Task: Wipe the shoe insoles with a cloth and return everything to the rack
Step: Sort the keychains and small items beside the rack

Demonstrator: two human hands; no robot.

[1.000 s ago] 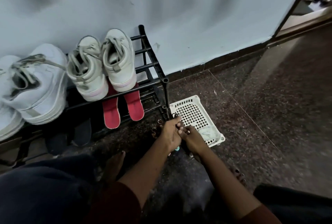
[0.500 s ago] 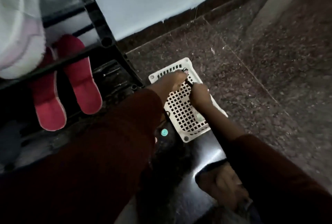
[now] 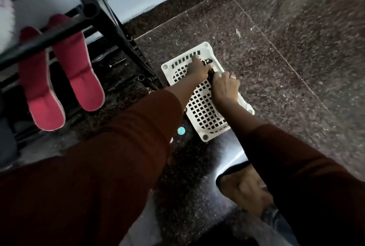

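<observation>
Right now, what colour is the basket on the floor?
White, with a grid of square holes; the basket shows best in the head view.

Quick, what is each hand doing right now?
Left hand: fingers pinch a small dark thing over the white basket.
Right hand: fingers curled, gripping the same small dark thing.

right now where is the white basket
In the head view, the white basket sits on the floor just right of the black rack, beneath the left hand and right hand.
</observation>
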